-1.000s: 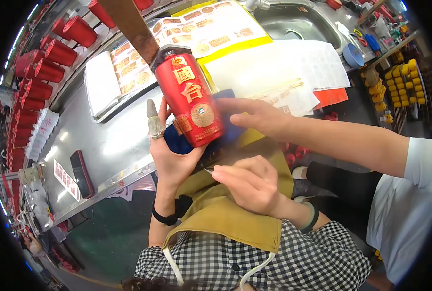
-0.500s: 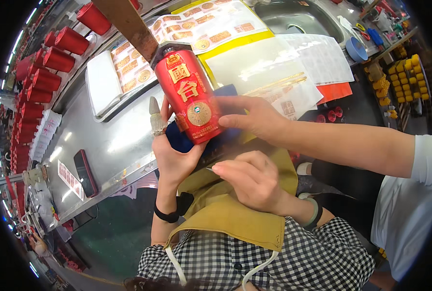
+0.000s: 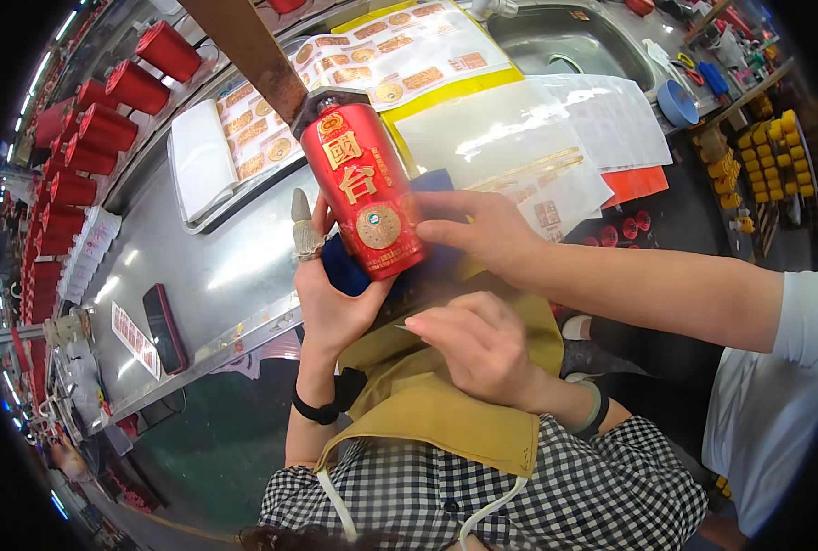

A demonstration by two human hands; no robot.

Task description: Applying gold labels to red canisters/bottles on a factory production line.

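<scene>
A red bottle [image 3: 358,188] with raised gold characters and a round gold medallion lies tilted, its neck by a brown post. My left hand [image 3: 335,298] is closed around its lower end from below and the left; pale covers sit on one finger. A co-worker's hand [image 3: 478,225] reaches in from the right and touches the bottle's right side. Below it, my right hand [image 3: 482,344] is pinched on a small thin pointed piece [image 3: 403,327], too little of it showing to name. Dark blue cloth [image 3: 344,266] lies under the bottle.
Sheets of gold stickers [image 3: 400,50] and translucent papers [image 3: 491,129] cover the metal table. A brown post [image 3: 243,46] rises behind the bottle. A phone [image 3: 164,328] lies at the left, red bottles [image 3: 106,124] line the far left, and a sink [image 3: 556,41] is at the back.
The bottle has shifted slightly right and down in the picture, with my left hand and the co-worker's hand still on it. My right hand stays pinched in nearly the same place.
</scene>
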